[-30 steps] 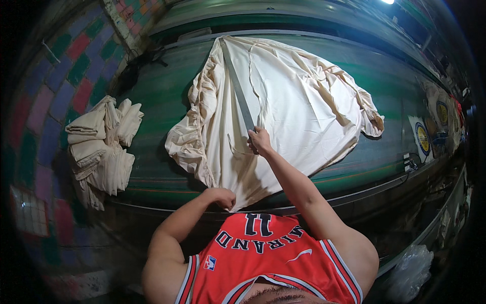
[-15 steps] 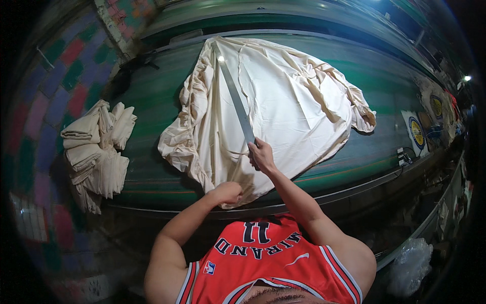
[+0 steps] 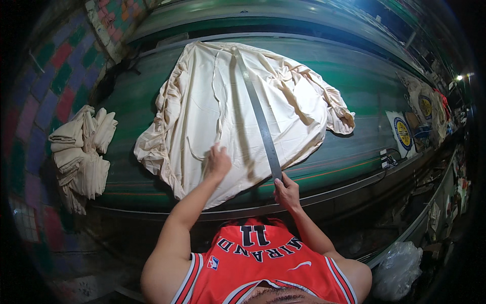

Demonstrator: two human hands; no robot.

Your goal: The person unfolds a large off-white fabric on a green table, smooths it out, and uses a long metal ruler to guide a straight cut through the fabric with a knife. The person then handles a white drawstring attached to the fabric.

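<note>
A big cream cloth (image 3: 200,101) lies spread over the green table, its sides bunched into gathers. My right hand (image 3: 287,192) is closed round the near end of a long steel ruler (image 3: 262,124), just in front of the cloth's near edge. The ruler slants away to the far left across the cloth, casting a shadow beside it. My left hand (image 3: 218,162) is over the near part of the cloth, its index finger stretched forward and slightly blurred. A thin, wavy cream cord or strip (image 3: 216,93) runs down the cloth toward that hand; whether they touch is unclear.
Folded cream cloths (image 3: 81,152) are stacked at the left end of the green table (image 3: 147,91). Toward the right lie a printed cloth piece (image 3: 401,134) and a small device (image 3: 389,159) with a cord. Clear plastic wrap (image 3: 400,271) sits at lower right.
My left hand has let go of the cloth's near edge and moved forward over it. My right hand has drawn the ruler right and nearer to me.
</note>
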